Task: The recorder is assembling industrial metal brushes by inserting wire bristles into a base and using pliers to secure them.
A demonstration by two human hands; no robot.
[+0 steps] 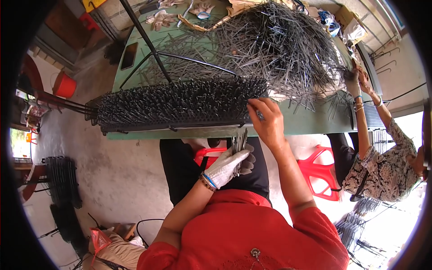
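My left hand [225, 168], in a white work glove, is closed around a bundle of thin dark metal strips [239, 142]. Their ends stick up above its fingers, just below the table edge. My bare right hand [269, 123] reaches to the right end of a long black rack [180, 103], thumb and forefinger brought together at its edge. Whatever those fingertips pinch is too small to make out. Densely packed dark strips stand upright across the rack, which lies along the near edge of the green table [306, 122].
A big heap of loose dark strips [288, 45] covers the table's far side. Black rods [144, 38] rise behind the rack. A phone [129, 56] and gloves [160, 19] lie farther back. At right, a co-worker's hands [353, 82] handle strips. A red stool [317, 168] stands below.
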